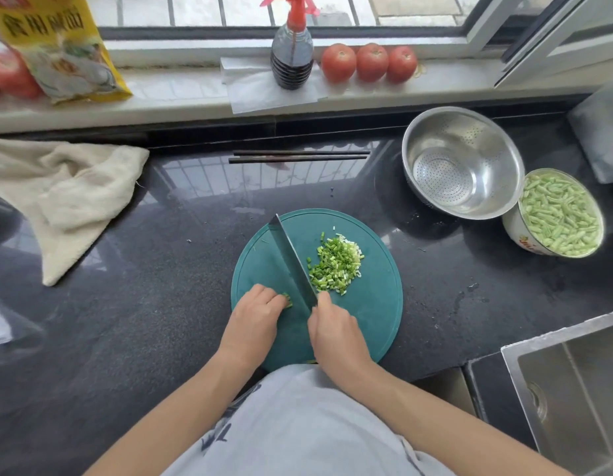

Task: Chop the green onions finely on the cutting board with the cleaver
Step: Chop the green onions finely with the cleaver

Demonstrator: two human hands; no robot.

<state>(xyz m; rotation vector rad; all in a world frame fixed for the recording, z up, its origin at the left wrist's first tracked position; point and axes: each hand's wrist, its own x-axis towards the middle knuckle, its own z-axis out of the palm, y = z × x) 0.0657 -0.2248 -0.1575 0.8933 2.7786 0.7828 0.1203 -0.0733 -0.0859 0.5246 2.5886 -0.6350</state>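
1. Head view: the left hand (255, 312) has its fingers (275, 297) curled and pressed together, pinning a short remaining stub of green onion (288, 299) to the round teal plastic cutting board (377, 304); only the stub's cut end shows past the fingertips.
2. The right hand (334, 329) is wrapped around the handle of the dark, broad-bladed steel cleaver (291, 261), thumb up along the heel of the blade. The handle itself is hidden in the fist.
3. The blade runs diagonally away from the person, its edge down at the board just beside the stub.
4. To the right of the blade lies a loose heap of finely chopped green and white onion pieces (336, 262), with a few strays above it.
5. Judging by that heap against the tiny stub, the chopping looks almost done: a few more cuts should finish it, perhaps a pass over coarser bits.
6. Well apart, at the right, stand a perforated steel colander bowl (463, 163) and a bowl of cut green beans (560, 214).
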